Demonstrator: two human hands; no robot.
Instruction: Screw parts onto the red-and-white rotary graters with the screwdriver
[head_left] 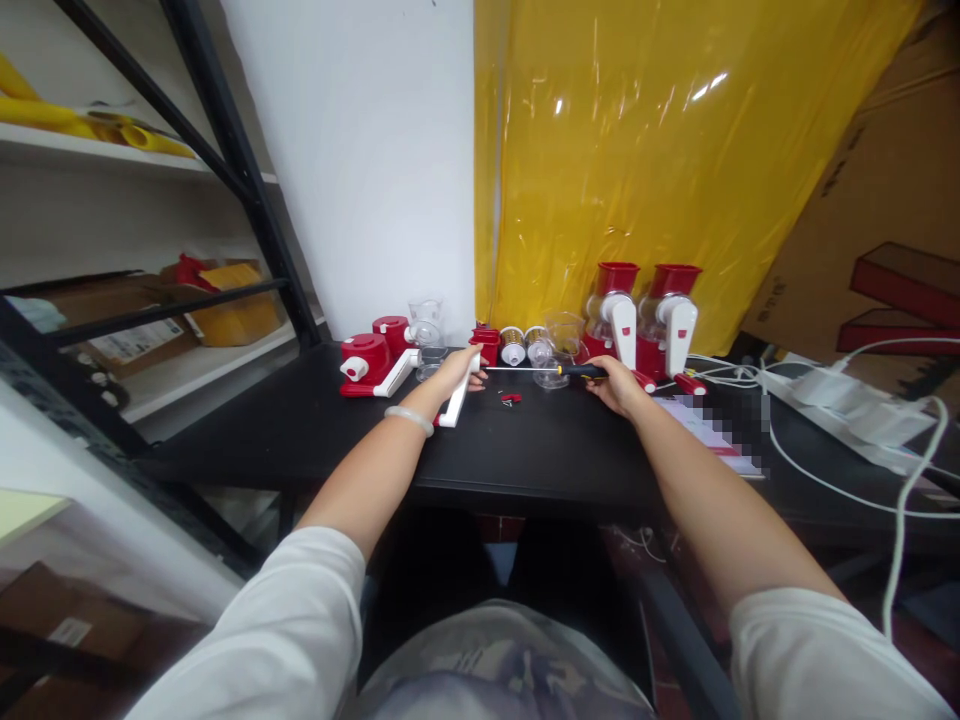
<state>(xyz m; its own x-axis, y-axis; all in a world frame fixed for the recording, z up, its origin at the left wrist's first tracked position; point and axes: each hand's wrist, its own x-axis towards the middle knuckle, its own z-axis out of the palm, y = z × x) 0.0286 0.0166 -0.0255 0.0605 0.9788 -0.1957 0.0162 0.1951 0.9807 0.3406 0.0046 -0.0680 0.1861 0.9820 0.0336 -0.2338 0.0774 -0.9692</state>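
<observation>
My left hand [459,371] is closed around a white crank handle [454,402] with a red end. In my right hand [616,386] is a screwdriver [581,370] with a black and yellow grip. Its long shaft lies level and points left, with the tip at the crank handle's upper end; whether it sits in a screw is too small to tell. Below the shaft, a small red piece [511,398] and tiny metal bits lie on the black table [525,450]. Behind are drum graters [512,346], a red hopper part [486,344] and clear plastic parts [562,335].
Two assembled red and white rotary graters [616,310] stand at the back right. Red bases with white cranks [366,362] sit at the left. A printed sheet [712,435], power strip [847,410] and white cables are on the right. A black shelf frame [240,190] borders the left.
</observation>
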